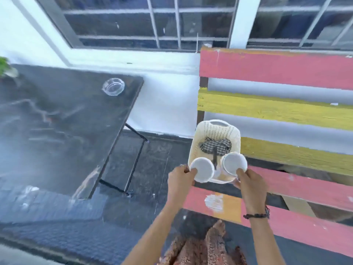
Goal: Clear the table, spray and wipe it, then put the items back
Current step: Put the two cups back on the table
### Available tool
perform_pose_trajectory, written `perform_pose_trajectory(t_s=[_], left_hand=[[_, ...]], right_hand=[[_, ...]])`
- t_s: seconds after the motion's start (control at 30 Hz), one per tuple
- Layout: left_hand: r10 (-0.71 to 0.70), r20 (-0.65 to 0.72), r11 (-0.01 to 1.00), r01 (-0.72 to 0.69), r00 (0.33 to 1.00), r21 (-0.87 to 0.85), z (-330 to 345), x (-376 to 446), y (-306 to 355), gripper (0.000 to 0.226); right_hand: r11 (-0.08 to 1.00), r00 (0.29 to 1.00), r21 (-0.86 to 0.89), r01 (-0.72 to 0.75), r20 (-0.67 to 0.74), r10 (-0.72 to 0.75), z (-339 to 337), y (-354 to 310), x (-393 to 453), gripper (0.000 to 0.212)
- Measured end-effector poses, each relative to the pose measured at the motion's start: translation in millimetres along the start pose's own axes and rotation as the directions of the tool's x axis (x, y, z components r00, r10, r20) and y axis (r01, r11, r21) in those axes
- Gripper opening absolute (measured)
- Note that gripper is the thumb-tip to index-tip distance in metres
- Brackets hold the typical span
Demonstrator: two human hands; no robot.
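In the head view the left hand pinches the rim of a white disc between thumb and curled fingers, and the right hand pinches a second white disc the same way. Both discs are tilted up over the near end of a white basket, which sits just ahead of the hands on a bench of pink and yellow slats. A checked cloth lies in the basket just beyond the discs. Well to the left of the left hand stands the dark table, with a clear glass dish near its far corner. A beaded bracelet circles the right wrist.
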State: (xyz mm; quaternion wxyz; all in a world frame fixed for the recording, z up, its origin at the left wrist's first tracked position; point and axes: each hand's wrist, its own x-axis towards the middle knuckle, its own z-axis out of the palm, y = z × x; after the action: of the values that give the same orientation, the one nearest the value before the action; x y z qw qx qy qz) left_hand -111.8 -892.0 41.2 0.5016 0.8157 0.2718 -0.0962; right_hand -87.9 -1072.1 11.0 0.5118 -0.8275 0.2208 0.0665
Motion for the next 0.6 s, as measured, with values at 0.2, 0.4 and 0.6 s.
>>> perform_pose_trajectory(t_s=[0.2,0.4,0.6], left_hand=[[-0.028,-0.247,0.994,0.0,0.968,-0.112,-149.5,-46.6,-44.8,0.029],[-0.142,-0.437,0.962,0.019,0.888,-0.274,-267.5,-73.4,-99.1,0.028],[-0.209,-0.488,0.937,0.03,0.847,-0.349,-353.1,-65.2,-149.8,0.022]], right_hand=[[0.982,0.964,0.018,0.186,0.188,-0.187,94.0,-87.2,-96.6,0.036],[0.961,0.887,0.043,0.272,0.375,-0.268,190.7,-142.4,-180.2,0.033],[0.933,0.824,0.0,0.359,0.469,-0.317,272.1,-183.7,-220.8,0.039]])
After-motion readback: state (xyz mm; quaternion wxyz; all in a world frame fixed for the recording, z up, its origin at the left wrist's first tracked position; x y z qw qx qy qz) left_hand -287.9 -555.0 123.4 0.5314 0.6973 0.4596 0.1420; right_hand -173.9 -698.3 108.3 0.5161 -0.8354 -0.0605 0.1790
